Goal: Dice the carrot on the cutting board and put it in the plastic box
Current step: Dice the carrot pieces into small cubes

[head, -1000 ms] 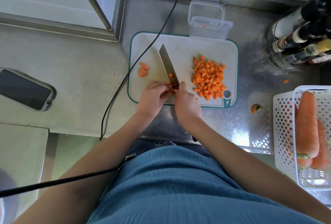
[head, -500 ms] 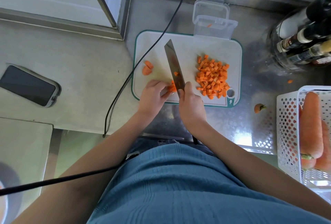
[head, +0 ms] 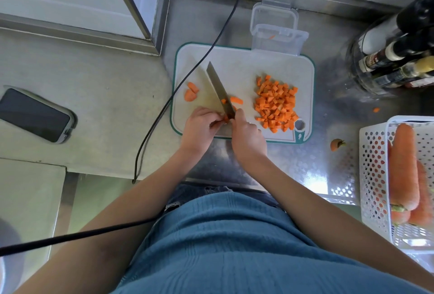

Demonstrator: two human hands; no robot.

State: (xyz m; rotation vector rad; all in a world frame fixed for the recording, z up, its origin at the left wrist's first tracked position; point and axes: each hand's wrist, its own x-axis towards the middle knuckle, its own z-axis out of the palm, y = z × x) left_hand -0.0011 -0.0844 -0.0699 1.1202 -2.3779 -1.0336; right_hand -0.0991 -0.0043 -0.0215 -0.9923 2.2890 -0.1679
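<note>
On the near edge of the cutting board (head: 242, 68), both hands meet, knuckles up toward the camera. Right hand (head: 249, 138) is wrapped around the knife handle, which is hidden under the fist, index finger reaching forward along the top of the knife (head: 219, 89). Blade runs away from the hand toward eleven o'clock, its point out over the board's middle-left. Left hand (head: 199, 127) sits just beside the right, at nine o'clock from it, fingers curled tight, fingertips pinching a small carrot piece (head: 226, 118) right against the blade's heel. Both forearms come in from the bottom corners and converge on that spot, wrists roughly level.

A strip of carrot (head: 236, 100) lies just on the right face of the blade, with a small bit clinging to the steel. Two carrot slices (head: 190, 93) rest at nine o'clock on the board, left of the knife. Diced carrot (head: 276, 103) is heaped at three o'clock on the board, well apart from the hands.

Plastic box (head: 279, 39) stands at twelve o'clock, touching the board's far edge, lid hinged open behind it, one orange scrap inside.

Off the board at three o'clock, a carrot top (head: 336, 145) lies on the steel counter, and whole carrots (head: 404, 167) fill a white basket (head: 373, 167).
</note>
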